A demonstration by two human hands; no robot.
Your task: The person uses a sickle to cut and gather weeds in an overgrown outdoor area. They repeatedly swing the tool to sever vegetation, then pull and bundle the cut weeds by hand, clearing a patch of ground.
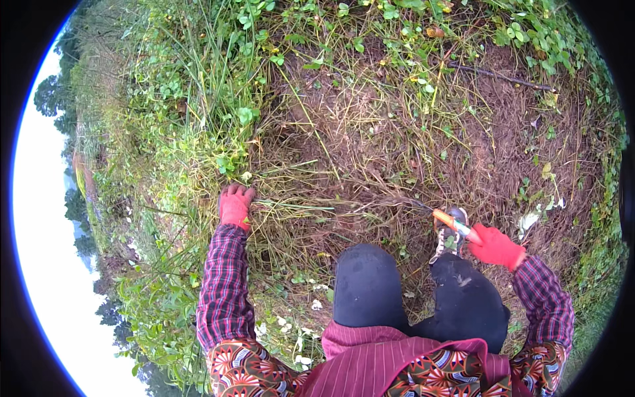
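Observation:
My left hand (235, 206), in a red glove with dark, soiled fingers, is down among green weeds (218, 164) at the edge of the thick growth. Its fingertips point away from me and are partly hidden, so its grip is unclear. Long cut-looking stems (297, 204) lie just right of it. My right hand (496, 246), also red-gloved, is closed around the orange and white handle (454, 224) of a hand tool, over my right shoe (449, 235). The tool's thin dark metal shank (419, 203) points left into dry grass, where its working end is hard to make out.
Brown soil (342, 104) under loose dry stems spreads ahead of me. A dark stick (501, 78) lies at upper right. Tall grass (208, 84) stands at left, leafy plants (550, 44) at far upper right. Pale scraps (530, 221) lie right of my shoe.

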